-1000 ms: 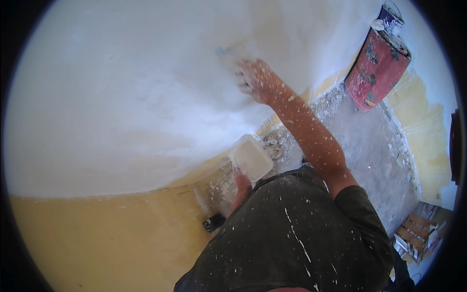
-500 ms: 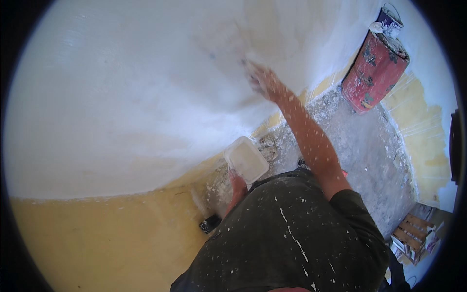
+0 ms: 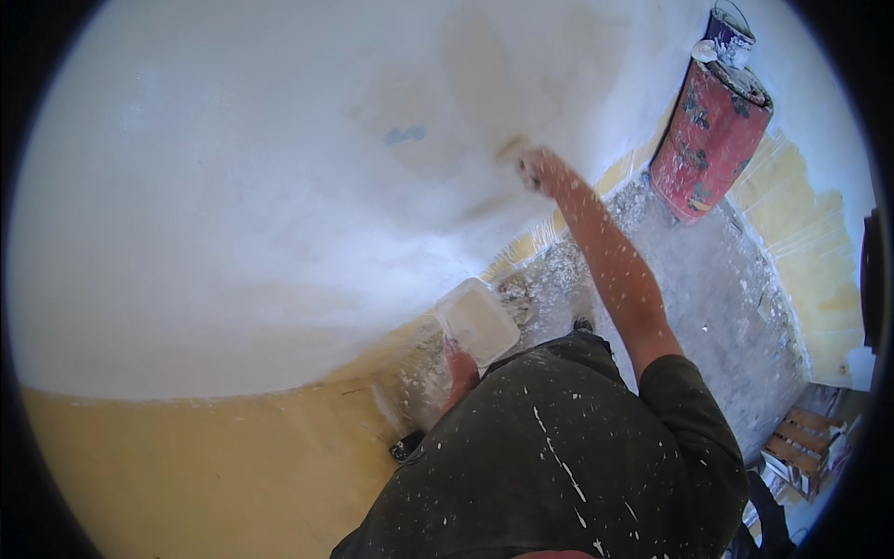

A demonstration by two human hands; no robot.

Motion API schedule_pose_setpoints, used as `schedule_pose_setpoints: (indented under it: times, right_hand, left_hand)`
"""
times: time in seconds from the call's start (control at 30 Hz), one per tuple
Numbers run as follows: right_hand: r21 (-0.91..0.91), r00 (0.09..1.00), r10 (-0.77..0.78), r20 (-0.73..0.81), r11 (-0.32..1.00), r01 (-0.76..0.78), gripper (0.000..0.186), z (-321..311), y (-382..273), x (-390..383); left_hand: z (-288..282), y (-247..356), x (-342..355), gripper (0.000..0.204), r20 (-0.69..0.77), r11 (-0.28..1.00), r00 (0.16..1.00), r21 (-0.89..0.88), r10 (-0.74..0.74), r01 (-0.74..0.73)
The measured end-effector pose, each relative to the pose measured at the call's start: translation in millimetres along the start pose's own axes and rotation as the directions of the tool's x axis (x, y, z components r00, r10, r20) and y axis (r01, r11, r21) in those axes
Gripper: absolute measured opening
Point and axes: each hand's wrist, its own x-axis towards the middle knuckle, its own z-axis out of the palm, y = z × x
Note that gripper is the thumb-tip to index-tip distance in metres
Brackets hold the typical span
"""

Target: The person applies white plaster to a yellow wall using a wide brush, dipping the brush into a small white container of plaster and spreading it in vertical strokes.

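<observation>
My left hand (image 3: 459, 361) grips the near edge of a white rectangular plastic tub (image 3: 453, 296) with rounded corners. Inside the tub is something pale cream. My right hand (image 3: 540, 171), speckled with white like its forearm, is closed near the wall. A blurred paintbrush (image 3: 511, 147) with a tan end sticks out of that fist toward the wall; its handle is hidden in the fingers. On the white-coated wall (image 3: 233, 168) in front of me, damp-looking beige patches and a small blue-grey patch (image 3: 405, 135) show.
A red, paint-spattered drum (image 3: 703, 140) stands in the far right corner with a dark paint can (image 3: 729, 35) on top. White splashes cover the grey floor (image 3: 717, 298). At the lower right sits a wooden crate (image 3: 803, 443). The lower wall band (image 3: 223, 456) is bare yellow.
My right hand has swung right and slightly down along the wall, uncovering the blue-grey patch. The tub in my left hand has shifted slightly down in view.
</observation>
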Motion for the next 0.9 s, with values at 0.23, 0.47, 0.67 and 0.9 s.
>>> schedule_pose_setpoints:
  times: [0.23, 0.47, 0.67, 0.9]
  right_hand:
    - [0.648, 0.951, 0.058, -0.305, 0.744, 0.163, 0.030, -264.9, -129.4, 77.2]
    - [0.486, 0.952, -0.023, -0.305, 0.856, 0.176, 0.036, -238.1, -86.1, 102.7]
    - [-0.083, 0.921, -0.150, -0.360, 0.988, 0.129, 0.056, -15.6, -21.4, -0.3]
    - [0.752, 0.866, 0.187, 0.463, 0.433, -0.496, 0.003, 170.3, 121.9, -171.9]
  left_hand:
    - [3.4, -0.8, -9.5, 0.046, 0.028, 0.991, 0.999, 0.134, 0.016, -0.019]
    - [4.0, 15.7, -2.5, 0.048, 0.046, 0.968, 0.994, 0.225, 0.103, -0.111]
    - [14.2, 8.2, -4.0, 0.050, -0.009, 1.000, 1.000, 0.011, 0.020, -0.020]
    - [44.2, 33.9, 6.5, 0.051, 0.070, 0.996, 0.994, -0.017, 0.088, -0.087]
